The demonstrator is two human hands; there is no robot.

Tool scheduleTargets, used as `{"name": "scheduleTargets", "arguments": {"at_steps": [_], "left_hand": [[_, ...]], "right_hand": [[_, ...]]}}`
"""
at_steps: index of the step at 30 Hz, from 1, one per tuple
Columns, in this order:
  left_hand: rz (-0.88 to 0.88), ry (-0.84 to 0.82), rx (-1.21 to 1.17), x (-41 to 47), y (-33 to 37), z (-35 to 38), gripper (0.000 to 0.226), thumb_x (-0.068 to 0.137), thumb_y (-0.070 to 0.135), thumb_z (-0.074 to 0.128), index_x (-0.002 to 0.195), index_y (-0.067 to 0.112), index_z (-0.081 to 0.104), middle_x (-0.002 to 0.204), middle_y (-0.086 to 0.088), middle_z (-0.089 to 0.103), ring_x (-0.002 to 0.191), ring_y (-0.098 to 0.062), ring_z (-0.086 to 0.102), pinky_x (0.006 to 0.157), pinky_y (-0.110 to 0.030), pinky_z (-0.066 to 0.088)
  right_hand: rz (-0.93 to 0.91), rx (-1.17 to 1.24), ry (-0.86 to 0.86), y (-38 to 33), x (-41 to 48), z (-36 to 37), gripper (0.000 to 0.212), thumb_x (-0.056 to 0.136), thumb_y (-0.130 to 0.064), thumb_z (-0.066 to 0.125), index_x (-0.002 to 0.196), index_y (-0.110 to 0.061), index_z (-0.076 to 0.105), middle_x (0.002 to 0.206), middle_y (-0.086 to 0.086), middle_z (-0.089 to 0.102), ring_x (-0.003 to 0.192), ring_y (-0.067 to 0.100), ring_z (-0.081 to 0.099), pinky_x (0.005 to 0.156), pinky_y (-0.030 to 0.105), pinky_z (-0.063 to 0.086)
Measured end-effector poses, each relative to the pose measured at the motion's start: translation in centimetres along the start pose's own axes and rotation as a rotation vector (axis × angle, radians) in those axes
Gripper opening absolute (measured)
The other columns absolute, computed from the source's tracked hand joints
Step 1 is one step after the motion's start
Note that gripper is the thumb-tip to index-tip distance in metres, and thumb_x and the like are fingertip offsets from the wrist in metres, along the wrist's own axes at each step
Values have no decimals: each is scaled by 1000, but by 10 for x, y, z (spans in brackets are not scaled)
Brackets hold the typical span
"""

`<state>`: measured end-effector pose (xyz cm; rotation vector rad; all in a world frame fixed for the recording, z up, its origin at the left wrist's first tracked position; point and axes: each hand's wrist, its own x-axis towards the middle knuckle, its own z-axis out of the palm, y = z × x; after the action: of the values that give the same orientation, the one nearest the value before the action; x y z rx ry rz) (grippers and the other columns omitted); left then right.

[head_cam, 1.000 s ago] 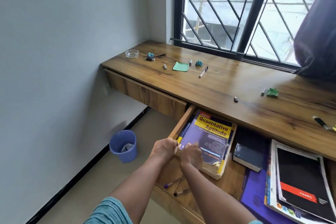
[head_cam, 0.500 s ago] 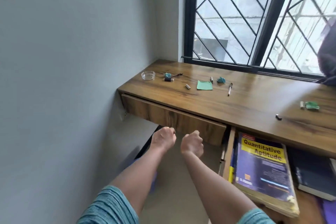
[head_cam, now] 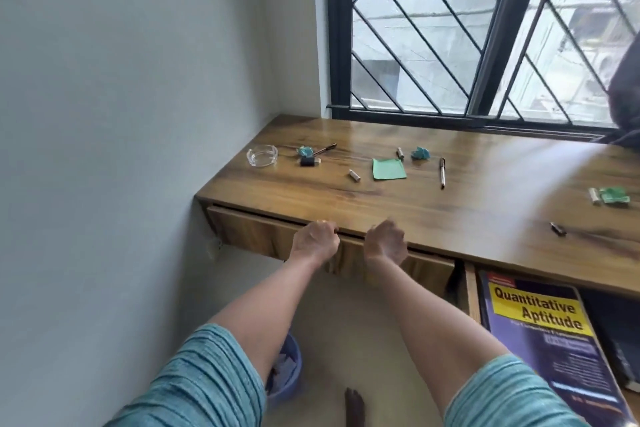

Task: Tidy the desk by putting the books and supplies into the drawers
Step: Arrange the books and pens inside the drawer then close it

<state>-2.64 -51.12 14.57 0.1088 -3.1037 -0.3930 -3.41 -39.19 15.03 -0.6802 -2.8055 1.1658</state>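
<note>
My left hand (head_cam: pixel 314 242) and my right hand (head_cam: pixel 386 241) both curl over the top edge of the left drawer front (head_cam: pixel 249 231), just under the wooden desk top (head_cam: pixel 450 204); this drawer sits almost flush. The right drawer (head_cam: pixel 470 291) stands pulled out with the "Quantitative Aptitude" book (head_cam: pixel 550 340) lying in it. On the desk lie a green sticky pad (head_cam: pixel 388 169), a pen (head_cam: pixel 442 172), a second pen (head_cam: pixel 323 149), two small batteries (head_cam: pixel 354 176) (head_cam: pixel 400 152), a black clip (head_cam: pixel 309 161) and crumpled teal papers (head_cam: pixel 420 153) (head_cam: pixel 305 150).
A glass ashtray (head_cam: pixel 262 156) stands at the desk's far left by the wall. More crumpled green paper (head_cam: pixel 613 195) and a small dark cap (head_cam: pixel 557 229) lie to the right. A blue bin (head_cam: pixel 287 374) sits on the floor beneath my left arm. The barred window (head_cam: pixel 485 31) runs behind.
My hands left the book in the right drawer, moved left and up, and now grip the top edge of the left drawer front. The view swung left.
</note>
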Motion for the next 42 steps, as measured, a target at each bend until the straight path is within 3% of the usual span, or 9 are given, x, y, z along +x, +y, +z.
{"name": "scheduleTargets", "arguments": {"at_steps": [8, 13, 18, 20, 22, 28, 31, 37, 42], "left_hand": [[14, -14, 76, 183, 1, -13, 29, 97, 22, 43, 116, 13, 62, 113, -10, 65, 101, -24, 62, 78, -32, 50], [-71, -54, 51, 303, 5, -8, 34, 95, 20, 44, 124, 10, 58, 127, -14, 58, 115, -32, 56, 92, -37, 48], [-184, -77, 93, 383, -5, 14, 35, 98, 14, 35, 126, 3, 53, 129, -17, 53, 117, -34, 53, 89, -38, 44], [-203, -92, 137, 400, -11, 26, 36, 98, 10, 34, 128, -2, 50, 133, -20, 50, 122, -37, 48, 94, -41, 42], [-237, -100, 185, 408, -17, 35, 35, 98, 6, 36, 128, -5, 50, 132, -22, 50, 123, -37, 47, 100, -42, 42], [-229, -85, 237, 403, -18, 33, 29, 95, 0, 43, 117, 2, 62, 116, -15, 63, 110, -29, 60, 87, -35, 51], [-190, -27, 139, 398, -10, 23, 26, 96, 6, 44, 114, 4, 62, 114, -15, 63, 106, -33, 62, 87, -42, 53], [29, 218, -114, 352, 28, -6, 23, 97, 14, 50, 117, 4, 55, 106, -17, 68, 95, -31, 68, 72, -36, 56], [135, 310, -359, 276, 43, -18, 29, 93, 18, 57, 119, 5, 56, 110, -15, 68, 98, -29, 68, 79, -39, 58]], "right_hand": [[108, 23, 189, -28, 171, 16, 28, 93, -10, 41, 117, -3, 53, 121, 20, 54, 115, 37, 50, 94, 41, 43], [158, 17, 330, -36, 269, 10, 32, 93, 1, 33, 120, 5, 51, 125, 25, 44, 118, 41, 41, 97, 45, 39], [144, -194, 367, -29, 331, 21, 37, 90, 4, 34, 121, -6, 50, 132, 25, 36, 120, 41, 35, 109, 46, 26], [193, -229, 361, -23, 342, 28, 36, 92, 0, 33, 122, -10, 50, 136, 24, 34, 123, 41, 32, 109, 51, 20], [240, -212, 340, -21, 345, 33, 33, 96, -5, 31, 124, -9, 49, 137, 24, 34, 126, 41, 31, 109, 55, 18], [141, -326, 292, -9, 342, 36, 33, 95, -1, 31, 120, -5, 52, 121, 24, 48, 111, 40, 45, 93, 43, 36], [123, -386, 238, -7, 333, 25, 31, 97, -3, 31, 120, -3, 52, 121, 24, 48, 109, 42, 48, 95, 45, 39], [208, -444, 133, 5, 292, -2, 35, 93, 2, 36, 125, 4, 51, 125, 27, 49, 114, 42, 51, 92, 45, 47], [210, -392, 132, 20, 226, -21, 36, 95, -2, 32, 125, -1, 51, 127, 26, 50, 117, 40, 50, 94, 43, 46]]}}
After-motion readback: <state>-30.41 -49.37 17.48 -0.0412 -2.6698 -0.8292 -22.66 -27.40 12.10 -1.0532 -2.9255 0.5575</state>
